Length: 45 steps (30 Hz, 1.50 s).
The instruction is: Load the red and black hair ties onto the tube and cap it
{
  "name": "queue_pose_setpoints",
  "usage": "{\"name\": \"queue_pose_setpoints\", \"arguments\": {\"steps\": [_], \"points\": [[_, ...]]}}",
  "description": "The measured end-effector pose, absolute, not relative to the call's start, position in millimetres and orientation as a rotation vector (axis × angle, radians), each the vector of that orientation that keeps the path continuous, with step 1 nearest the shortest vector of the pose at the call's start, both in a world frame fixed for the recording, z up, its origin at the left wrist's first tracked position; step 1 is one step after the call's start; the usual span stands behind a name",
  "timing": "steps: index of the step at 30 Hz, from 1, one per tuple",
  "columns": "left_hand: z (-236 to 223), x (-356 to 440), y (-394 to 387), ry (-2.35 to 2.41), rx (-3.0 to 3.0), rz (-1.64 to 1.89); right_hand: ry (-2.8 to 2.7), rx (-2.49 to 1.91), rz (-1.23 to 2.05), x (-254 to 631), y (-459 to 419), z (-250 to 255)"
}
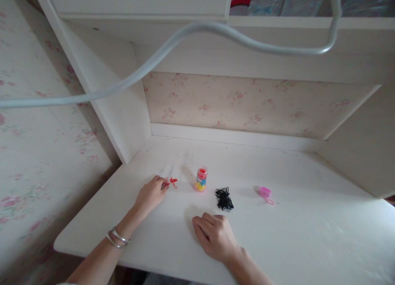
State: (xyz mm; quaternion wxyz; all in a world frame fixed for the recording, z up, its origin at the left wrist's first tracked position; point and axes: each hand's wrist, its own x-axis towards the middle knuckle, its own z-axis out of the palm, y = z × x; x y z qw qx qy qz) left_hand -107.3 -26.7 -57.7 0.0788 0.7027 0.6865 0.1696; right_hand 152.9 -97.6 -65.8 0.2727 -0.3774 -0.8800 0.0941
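Toward the left of the white table, my left hand [152,193] is closed with its fingertips at a few small red rubber bands [173,181], whose loops stick out past the fingers. To the right of them stands an open clear jar [200,180] with a coloured label, holding red and yellow bands. A tangled pile of black rubber bands [224,198] lies right of the jar. My right hand [216,237] rests on the tabletop just in front of the pile, curled into a fist, with nothing showing from its fingers.
A pink lid [265,192] with a pink loop [269,201] beside it lies on the white table [296,239], farther right. A grey curved tube [212,27] crosses the upper view. Cabinet panels [108,83] and a shelf enclose the table at the left, back and right.
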Motion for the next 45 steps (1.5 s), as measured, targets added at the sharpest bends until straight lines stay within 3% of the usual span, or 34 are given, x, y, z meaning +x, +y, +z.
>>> {"name": "queue_pose_setpoints", "arguments": {"steps": [22, 30, 36, 45], "points": [[-62, -111, -17, 1.869, 1.924, 1.005, -2.511, -1.106, 0.209, 153, -94, -61], [-21, -70, -32, 1.549, 1.996, 1.402, -2.503, -1.086, 0.202, 152, -94, -67], [8, -25, -30, 1.397, 2.161, 1.503, -2.496, -1.114, 0.199, 152, -93, -68], [7, -6, -5, 1.380, 2.177, 1.419, -2.488, -1.128, 0.241, 154, -94, -69]]}}
